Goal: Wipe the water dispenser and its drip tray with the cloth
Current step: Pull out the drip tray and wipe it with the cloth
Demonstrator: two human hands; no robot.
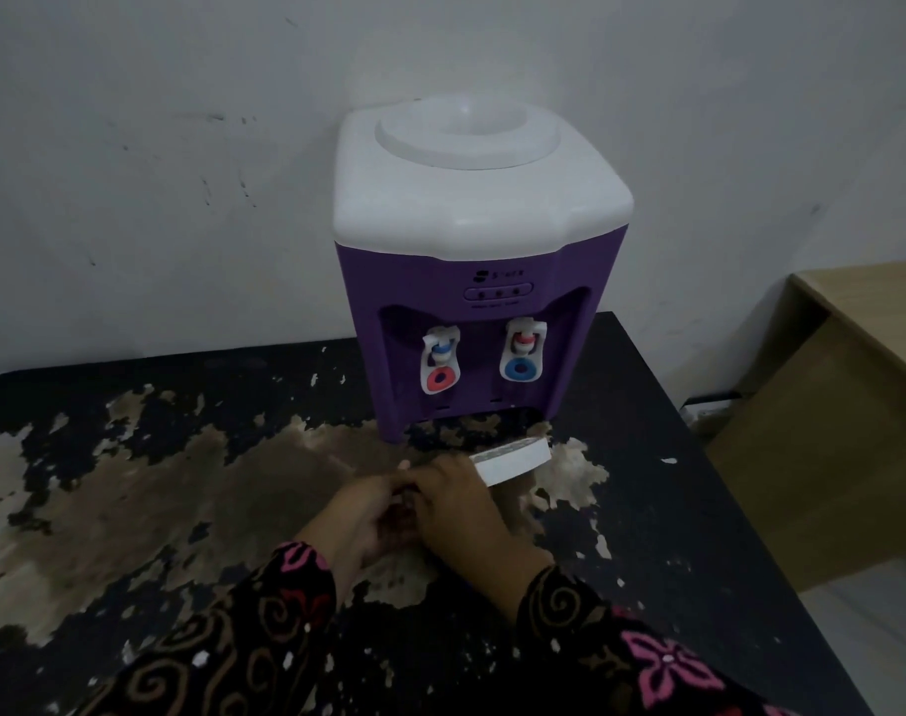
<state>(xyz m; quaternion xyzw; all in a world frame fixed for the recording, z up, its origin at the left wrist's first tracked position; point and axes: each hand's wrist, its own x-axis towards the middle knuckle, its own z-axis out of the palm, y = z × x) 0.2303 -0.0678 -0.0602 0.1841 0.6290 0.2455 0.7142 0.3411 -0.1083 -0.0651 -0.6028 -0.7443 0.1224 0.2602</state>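
Drip tray [513, 459] out, near side of dispenser [471, 302]. Right hand [458, 509] grasps its left end; left hand [360, 519] curled alongside, hold unclear. Cloth unseen. Keep tray level, wipe lengthwise, since dregs may spill.

The person wears a long-sleeved top of black fabric with a batik-like print. The left sleeve [223, 638] carries brown curling scrolls and spirals, with pink and red petal shapes near its cuff. The right sleeve [585, 627] shows the same brown swirls and a large pink flower. The left hand [358, 519] and right hand [466, 514] are bare beyond the cuffs.
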